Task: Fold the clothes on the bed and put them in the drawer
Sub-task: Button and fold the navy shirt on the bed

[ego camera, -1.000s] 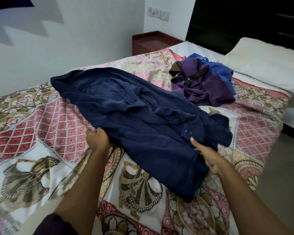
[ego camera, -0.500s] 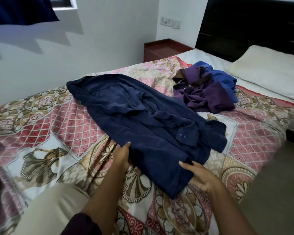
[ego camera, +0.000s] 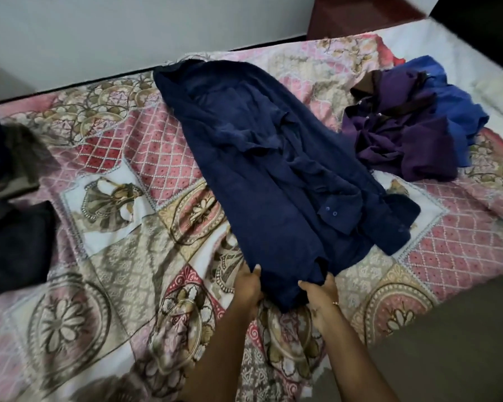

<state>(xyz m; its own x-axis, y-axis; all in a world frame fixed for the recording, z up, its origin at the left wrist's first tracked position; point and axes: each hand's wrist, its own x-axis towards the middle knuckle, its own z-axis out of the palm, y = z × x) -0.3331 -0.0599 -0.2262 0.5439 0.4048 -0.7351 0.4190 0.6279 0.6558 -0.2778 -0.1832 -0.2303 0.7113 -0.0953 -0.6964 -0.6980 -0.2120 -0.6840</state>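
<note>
A navy blue shirt (ego camera: 262, 169) lies stretched lengthwise across the patterned bedspread (ego camera: 134, 256), folded into a long narrow strip with a buttoned cuff showing on its right side. My left hand (ego camera: 249, 285) and my right hand (ego camera: 320, 291) both grip the shirt's near end, close together, thumbs on top of the cloth. A crumpled purple garment (ego camera: 398, 134) and a bright blue one (ego camera: 453, 105) lie in a heap at the far right of the bed.
Dark folded clothes (ego camera: 12, 245) sit at the bed's left edge. A white pillow (ego camera: 500, 82) lies at the far right. A reddish-brown bedside cabinet (ego camera: 360, 15) stands by the wall behind the bed. Floor (ego camera: 462, 343) shows at the lower right.
Both hands have slid along the shirt toward its near end and come close together there. The camera has tilted down and shifted, bringing the dark folded clothes on the left into view.
</note>
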